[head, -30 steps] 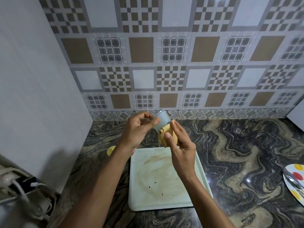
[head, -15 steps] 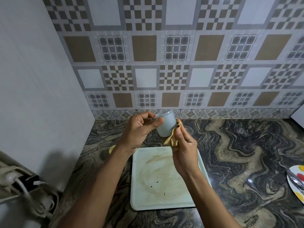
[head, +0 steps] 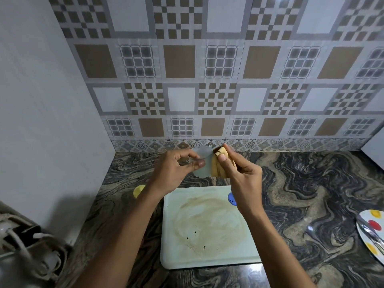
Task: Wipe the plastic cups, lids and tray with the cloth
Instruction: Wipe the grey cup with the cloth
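Observation:
My left hand (head: 174, 171) grips a small translucent plastic cup (head: 201, 163), held in the air above the counter near the back wall. My right hand (head: 239, 173) is closed on a folded yellow cloth (head: 218, 165), which presses against the cup's right side. Below the hands lies a pale rectangular tray (head: 207, 229) with a brown smear and dark specks across its middle. A blue lid (head: 231, 198) sits at the tray's far right corner, partly hidden by my right wrist. A yellow lid (head: 138, 191) rests on the counter left of the tray, beside my left forearm.
The counter (head: 301, 194) is dark marbled stone, bounded by a patterned tile wall behind and a plain wall on the left. A white plate with coloured dots and a spoon (head: 372, 231) sits at the right edge. Cables and a plug (head: 25, 246) lie at the lower left.
The cup has turned in my left hand, from tilted to more upright. The cloth has shifted from under the cup's base to its right side. Both hands have spread slightly apart.

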